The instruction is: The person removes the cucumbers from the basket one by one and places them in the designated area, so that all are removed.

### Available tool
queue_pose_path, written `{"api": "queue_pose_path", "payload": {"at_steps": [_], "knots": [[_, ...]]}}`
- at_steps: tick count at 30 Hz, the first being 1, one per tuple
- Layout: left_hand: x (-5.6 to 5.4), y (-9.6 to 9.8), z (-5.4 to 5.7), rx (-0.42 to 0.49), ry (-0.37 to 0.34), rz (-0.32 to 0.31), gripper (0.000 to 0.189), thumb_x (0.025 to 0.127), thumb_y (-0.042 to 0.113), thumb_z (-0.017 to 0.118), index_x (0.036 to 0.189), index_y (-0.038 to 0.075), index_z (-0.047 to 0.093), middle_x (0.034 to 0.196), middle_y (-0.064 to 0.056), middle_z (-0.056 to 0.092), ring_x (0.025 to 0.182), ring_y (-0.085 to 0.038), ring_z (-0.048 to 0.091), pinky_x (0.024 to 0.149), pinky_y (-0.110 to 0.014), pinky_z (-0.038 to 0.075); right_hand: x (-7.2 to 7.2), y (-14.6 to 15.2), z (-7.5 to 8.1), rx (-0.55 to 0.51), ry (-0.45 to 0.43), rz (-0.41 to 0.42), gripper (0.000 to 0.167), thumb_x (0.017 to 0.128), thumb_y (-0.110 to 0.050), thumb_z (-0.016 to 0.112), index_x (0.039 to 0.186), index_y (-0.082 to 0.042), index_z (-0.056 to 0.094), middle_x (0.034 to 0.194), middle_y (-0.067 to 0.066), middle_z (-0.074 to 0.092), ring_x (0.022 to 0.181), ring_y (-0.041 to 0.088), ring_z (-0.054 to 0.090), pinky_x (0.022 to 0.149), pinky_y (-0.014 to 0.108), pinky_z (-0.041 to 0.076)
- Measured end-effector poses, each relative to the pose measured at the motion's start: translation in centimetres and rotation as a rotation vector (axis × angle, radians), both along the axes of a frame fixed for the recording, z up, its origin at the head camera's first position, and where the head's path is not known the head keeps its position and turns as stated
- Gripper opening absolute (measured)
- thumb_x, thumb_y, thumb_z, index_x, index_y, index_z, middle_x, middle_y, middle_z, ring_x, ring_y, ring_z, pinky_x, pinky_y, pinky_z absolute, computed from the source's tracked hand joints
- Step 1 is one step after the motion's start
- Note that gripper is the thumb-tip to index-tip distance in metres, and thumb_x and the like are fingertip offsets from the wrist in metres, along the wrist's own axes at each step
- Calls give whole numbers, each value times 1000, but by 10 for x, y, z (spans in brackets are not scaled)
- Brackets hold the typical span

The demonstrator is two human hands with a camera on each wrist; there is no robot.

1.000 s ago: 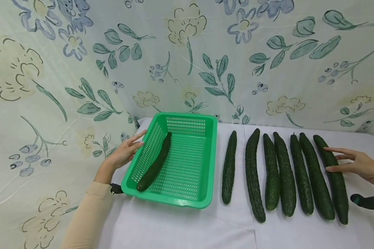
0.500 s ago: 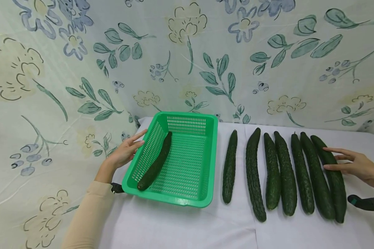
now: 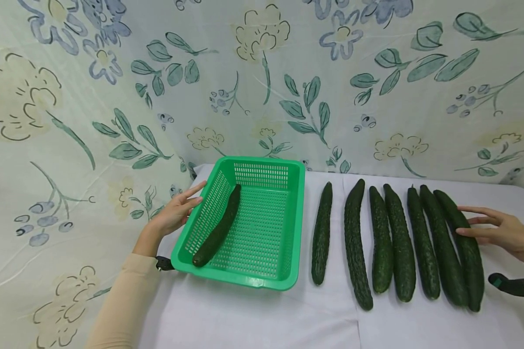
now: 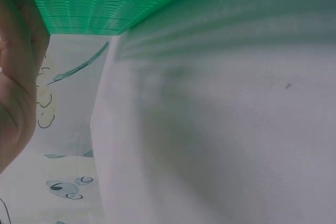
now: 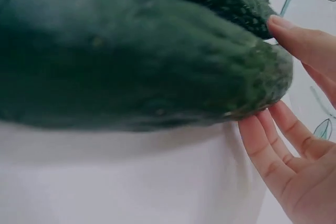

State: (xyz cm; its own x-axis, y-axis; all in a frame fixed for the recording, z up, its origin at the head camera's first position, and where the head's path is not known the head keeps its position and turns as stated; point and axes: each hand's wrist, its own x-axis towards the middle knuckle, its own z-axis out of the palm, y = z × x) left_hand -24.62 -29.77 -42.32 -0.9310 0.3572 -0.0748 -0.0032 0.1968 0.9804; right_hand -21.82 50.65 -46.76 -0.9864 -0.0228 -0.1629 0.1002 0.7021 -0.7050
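Note:
Several long dark green cucumbers lie in a row on the white cloth. My right hand [image 3: 502, 231] touches the rightmost cucumber [image 3: 460, 242] with nearly straight fingertips along its right side. Up close in the right wrist view, fingertips [image 5: 252, 124] meet one edge near the cucumber's end, while the thumb [image 5: 302, 40] reaches beyond its other edge. My left hand [image 3: 174, 215] rests extended fingers against the left wall of a green plastic basket [image 3: 299, 228]. Inside, one cucumber [image 3: 220, 230] leans along the left wall. The left wrist view shows part of the left hand [image 4: 18, 77] beside the perforated basket wall.
A single cucumber [image 3: 321, 235] lies just right of the basket, apart from the others. Another curved cucumber [image 3: 355, 247] follows it. Flower-patterned fabric [image 3: 262, 87] hangs behind the cloth-covered table [image 3: 244, 320].
The rightmost cucumber has slid left against its neighbour, with my right hand at its side. That hand now sits slightly farther right on it. My left hand and the basket stay put.

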Motion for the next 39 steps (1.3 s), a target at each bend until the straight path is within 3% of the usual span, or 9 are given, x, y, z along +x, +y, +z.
{"api": "queue_pose_path", "payload": {"at_steps": [2,5,8,14,18,21,28,32,39], "knots": [[0,0,-1,-2,0,-8,56,107,26,49,159,29,28,92,1,49,49,-8,29,44,-23,33,0,-1,5,-16,27,-15,87,94,-32,72,162,-27,17,136,49,23,91,29,64,70,44,57],[-1,-1,-2,4,4,-13,56,108,25,48,160,28,27,83,4,48,48,-8,30,44,-23,34,0,-4,14,-47,74,-27,84,95,-25,72,161,-23,21,134,48,26,78,-4,57,64,32,57],[-2,-1,-2,9,6,-16,56,108,25,48,160,28,27,93,1,56,49,-7,32,45,-22,34,-1,-9,24,-63,114,-35,80,96,-22,70,161,-26,22,132,45,27,76,-14,51,63,25,55],[-1,-1,-2,19,-4,-16,56,108,27,49,160,29,27,147,-23,41,49,-6,32,45,-21,33,-6,-23,41,-74,179,-32,70,99,-21,65,159,-25,28,124,27,41,78,-14,52,63,19,53],[-2,0,-2,31,-15,-17,57,107,27,49,160,30,27,152,-28,33,49,-7,32,45,-22,33,-7,-36,50,-130,206,-16,65,100,-18,64,158,-24,34,117,0,47,82,-13,54,65,15,50],[-2,-1,-2,28,-9,-21,57,107,27,49,160,29,27,157,-25,25,49,-7,31,45,-23,32,-7,-49,58,-266,205,-2,62,100,-11,63,155,-25,39,110,-12,49,85,-8,59,68,15,51],[-1,-1,-2,17,4,-26,57,108,27,48,160,29,26,160,-28,16,48,-8,29,45,-24,32,-10,-85,81,-760,122,100,49,100,6,53,136,-27,59,107,-5,68,87,16,72,73,23,55],[-1,-1,-1,15,5,-23,57,107,27,49,160,29,26,159,-27,17,47,-7,30,45,-22,33,-14,-111,91,-819,78,165,47,102,7,49,132,-27,60,109,-4,69,90,18,72,75,27,56],[-1,-1,-2,22,3,-22,57,108,26,48,160,27,26,158,-27,21,49,-7,30,45,-22,33,-19,-151,103,-765,22,150,39,102,1,53,131,-26,55,106,-6,69,91,17,71,75,28,57]]}}
